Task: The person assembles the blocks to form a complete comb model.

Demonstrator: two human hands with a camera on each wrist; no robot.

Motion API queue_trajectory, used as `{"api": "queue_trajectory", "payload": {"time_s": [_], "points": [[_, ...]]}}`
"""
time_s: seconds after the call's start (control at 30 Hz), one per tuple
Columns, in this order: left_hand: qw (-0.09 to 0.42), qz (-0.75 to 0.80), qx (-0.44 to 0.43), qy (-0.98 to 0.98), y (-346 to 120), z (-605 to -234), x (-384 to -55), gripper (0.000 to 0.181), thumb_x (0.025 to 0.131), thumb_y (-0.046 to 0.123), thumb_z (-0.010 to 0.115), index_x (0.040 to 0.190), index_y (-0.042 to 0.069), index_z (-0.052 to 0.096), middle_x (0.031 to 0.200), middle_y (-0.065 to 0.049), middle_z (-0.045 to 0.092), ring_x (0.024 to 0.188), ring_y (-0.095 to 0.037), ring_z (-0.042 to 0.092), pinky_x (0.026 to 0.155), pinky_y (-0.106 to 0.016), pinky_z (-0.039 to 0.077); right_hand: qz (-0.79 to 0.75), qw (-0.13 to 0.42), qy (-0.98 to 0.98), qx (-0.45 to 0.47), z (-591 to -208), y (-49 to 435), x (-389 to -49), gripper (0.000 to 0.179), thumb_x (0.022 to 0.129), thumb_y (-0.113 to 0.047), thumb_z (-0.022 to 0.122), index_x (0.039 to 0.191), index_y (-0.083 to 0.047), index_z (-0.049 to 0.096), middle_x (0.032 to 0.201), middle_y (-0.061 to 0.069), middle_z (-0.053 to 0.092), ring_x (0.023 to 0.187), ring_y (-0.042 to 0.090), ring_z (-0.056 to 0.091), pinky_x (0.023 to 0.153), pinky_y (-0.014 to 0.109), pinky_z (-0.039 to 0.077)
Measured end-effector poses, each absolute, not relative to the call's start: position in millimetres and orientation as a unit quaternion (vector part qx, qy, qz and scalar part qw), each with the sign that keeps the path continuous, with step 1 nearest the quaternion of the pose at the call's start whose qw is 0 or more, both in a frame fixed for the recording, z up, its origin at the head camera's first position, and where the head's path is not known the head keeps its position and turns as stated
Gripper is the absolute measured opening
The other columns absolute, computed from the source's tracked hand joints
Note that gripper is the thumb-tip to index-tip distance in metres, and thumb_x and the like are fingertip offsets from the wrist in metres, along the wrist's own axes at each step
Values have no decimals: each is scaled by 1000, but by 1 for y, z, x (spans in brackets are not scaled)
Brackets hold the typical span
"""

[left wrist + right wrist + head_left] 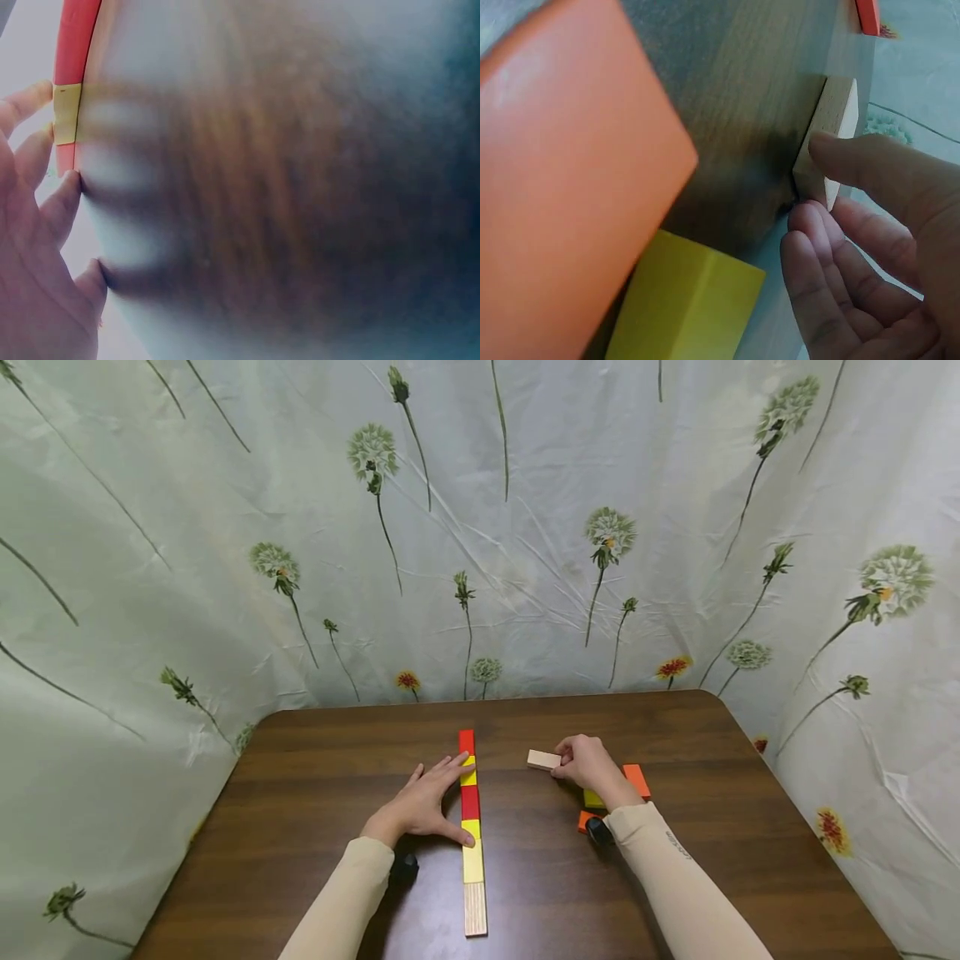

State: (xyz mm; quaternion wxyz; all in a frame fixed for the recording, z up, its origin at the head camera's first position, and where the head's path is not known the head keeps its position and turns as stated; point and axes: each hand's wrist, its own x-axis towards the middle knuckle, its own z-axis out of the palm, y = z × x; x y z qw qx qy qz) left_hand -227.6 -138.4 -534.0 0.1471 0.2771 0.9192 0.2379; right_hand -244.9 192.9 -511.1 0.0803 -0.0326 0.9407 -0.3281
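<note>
A straight row of wooden blocks, red, yellow and plain, runs front to back on the brown table. My left hand (423, 802) lies spread along the left side of this row, its fingertips touching a yellow block (468, 772) and its thumb at a pale yellow block (472, 862). To the right of the row, my right hand (591, 767) pinches the end of a plain wooden block (543, 760) between thumb and fingers. In the right wrist view that plain block (826, 120) is at or just above the tabletop; I cannot tell which.
Beside the right wrist lie a yellow-green block (593, 799), an orange block (637, 780) and a smaller orange block (587, 822). A striped plain block (476, 910) ends the row at the front. Behind the table (337, 752) hangs a flowered curtain (525, 552).
</note>
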Motion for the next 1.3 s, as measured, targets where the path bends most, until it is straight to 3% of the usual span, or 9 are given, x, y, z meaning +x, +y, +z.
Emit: {"api": "queue_trajectory", "payload": {"time_s": [0.23,0.5,0.83,1.3], "points": [[148,234,275,921,-142,-538,-226,117,69,66,93,166,26,42,181,-1,24,169,-34,19,130,-76,7,-345,76,935,-29,-516,194,-250,22,86,-9,88,103,2,78,90,8,75,82,16,66,81,34,61],[146,237,273,921,-141,-539,-227,117,69,66,94,166,27,43,181,1,23,168,-34,19,130,-76,7,-343,64,935,-66,-514,191,-265,22,92,-10,84,108,3,79,96,9,78,88,17,71,84,35,63],[148,241,275,919,-140,-538,-228,117,69,67,93,166,28,42,181,2,23,169,-33,18,130,-76,6,-336,41,935,-111,-507,170,-286,17,89,-6,85,103,3,79,89,9,78,84,16,71,82,33,61],[154,242,267,920,-141,-538,-230,115,69,67,93,166,30,42,181,5,23,169,-31,18,131,-75,6,-324,47,941,-88,-514,146,-296,16,91,-5,83,104,3,80,89,9,76,82,16,67,80,34,59]]}}
